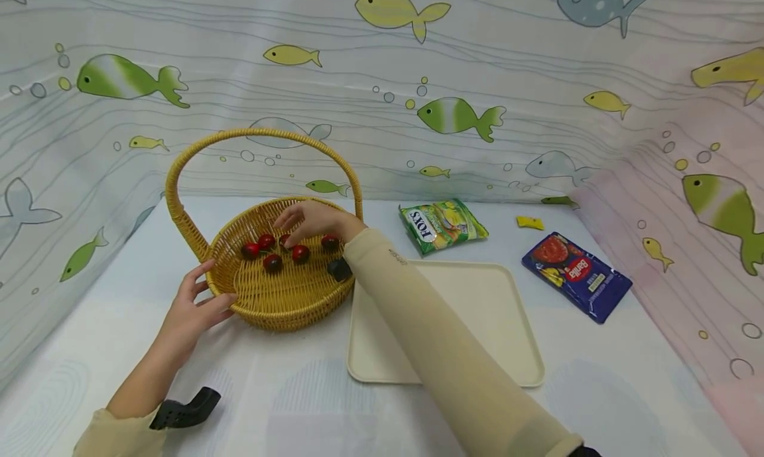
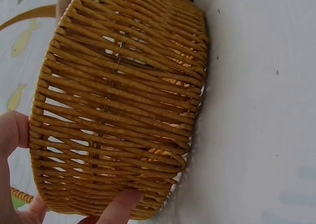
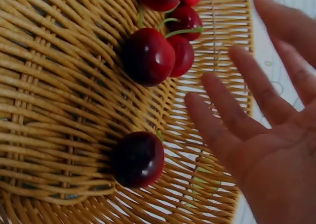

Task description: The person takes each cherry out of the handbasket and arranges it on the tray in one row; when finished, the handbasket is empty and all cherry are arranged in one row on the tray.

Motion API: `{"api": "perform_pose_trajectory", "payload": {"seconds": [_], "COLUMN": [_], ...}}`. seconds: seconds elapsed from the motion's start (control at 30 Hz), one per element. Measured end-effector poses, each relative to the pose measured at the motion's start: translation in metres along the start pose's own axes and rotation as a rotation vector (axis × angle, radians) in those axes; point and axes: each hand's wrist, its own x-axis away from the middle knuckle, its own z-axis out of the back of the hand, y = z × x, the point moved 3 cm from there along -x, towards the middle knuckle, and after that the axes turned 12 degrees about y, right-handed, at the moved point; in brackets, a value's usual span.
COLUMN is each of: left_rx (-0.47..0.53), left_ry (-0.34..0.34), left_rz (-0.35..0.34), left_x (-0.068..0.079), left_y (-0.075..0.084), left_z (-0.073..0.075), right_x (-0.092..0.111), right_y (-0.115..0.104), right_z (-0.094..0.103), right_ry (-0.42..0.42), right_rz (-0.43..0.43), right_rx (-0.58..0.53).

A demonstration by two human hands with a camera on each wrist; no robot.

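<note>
A round wicker basket (image 1: 286,304) with a tall arched handle stands on the left of the table, and several dark red cherries (image 1: 272,263) lie in it. My left hand (image 1: 191,314) holds the basket's near-left rim, fingers at the rim and one digit against the outer weave (image 2: 118,110). Over the basket's far side hovers my right hand (image 1: 319,219), its fingers spread and nothing held. In the right wrist view, one cherry (image 3: 138,159) lies apart from a cluster of cherries (image 3: 148,57) with green stems; the fingers are beside them, not closed on any.
Right of the basket lies a cream tray (image 1: 477,324), partly under my right forearm. Behind it is a green Fox's bag (image 1: 443,225). A small yellow packet (image 1: 530,223) and a blue Barilla pouch (image 1: 575,276) lie farther right. A fish-patterned curtain (image 1: 382,65) backs the table.
</note>
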Motion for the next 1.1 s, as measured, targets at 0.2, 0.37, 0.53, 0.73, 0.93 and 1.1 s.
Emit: {"api": "perform_pose_trajectory", "payload": {"seconds": [0.2, 0.37, 0.53, 0.73, 0.93, 1.1], "left_rx": [0.019, 0.022, 0.015, 0.021, 0.032, 0.033], "left_ry": [0.003, -0.016, -0.014, -0.012, -0.019, -0.023], "left_rz": [-0.013, -0.014, -0.006, -0.004, -0.002, -0.007], "left_x": [0.000, 0.004, 0.004, 0.004, 0.003, 0.000], "left_y": [0.000, 0.005, 0.006, 0.006, 0.007, -0.002], "left_z": [0.000, -0.003, -0.001, 0.001, -0.001, 0.002], "right_x": [-0.003, -0.002, -0.001, -0.003, 0.001, 0.011], "right_y": [0.003, 0.007, 0.008, 0.006, -0.010, -0.031], "right_z": [-0.004, -0.005, -0.010, -0.015, -0.008, -0.006], "right_ry": [-0.120, -0.151, -0.179, -0.224, -0.213, -0.229], "right_rz": [0.004, -0.073, -0.065, -0.050, -0.010, 0.101], "right_rx": [0.175, 0.254, 0.382, 0.475, 0.408, 0.379]}}
